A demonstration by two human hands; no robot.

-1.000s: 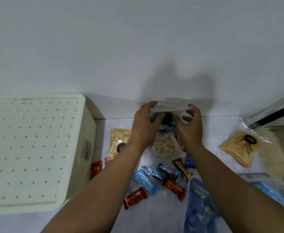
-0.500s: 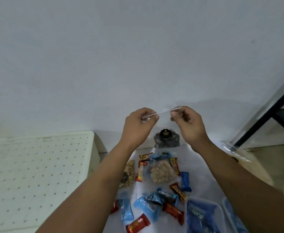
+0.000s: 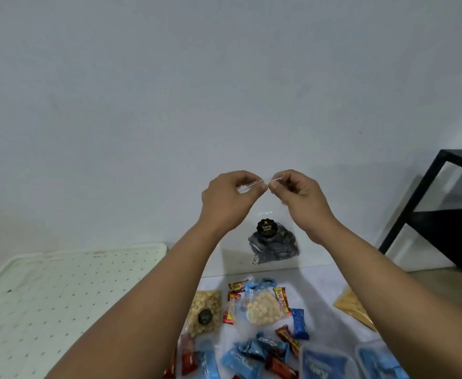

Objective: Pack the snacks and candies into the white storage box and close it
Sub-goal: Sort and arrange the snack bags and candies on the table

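I hold a clear plastic bag of dark swirled snacks [image 3: 275,246] up in front of the wall. My left hand [image 3: 230,196] and my right hand [image 3: 297,194] each pinch its top seal, fingertips almost touching. The white storage box [image 3: 68,294] stands at the left with its perforated lid on. On the floor below lie a bag of pale round snacks [image 3: 262,310], a bag of popcorn-like snacks [image 3: 205,313], and several blue and red wrapped candies [image 3: 254,356].
A bag of yellow crackers [image 3: 354,310] lies at the right. Two clear tubs with blue packets [image 3: 331,365] sit at the bottom right. A black metal shelf frame [image 3: 443,209] stands at the right against the wall.
I lifted the dark snack bag off the pile and raised it. My hands moved together along its top edge. My view tilted upward.
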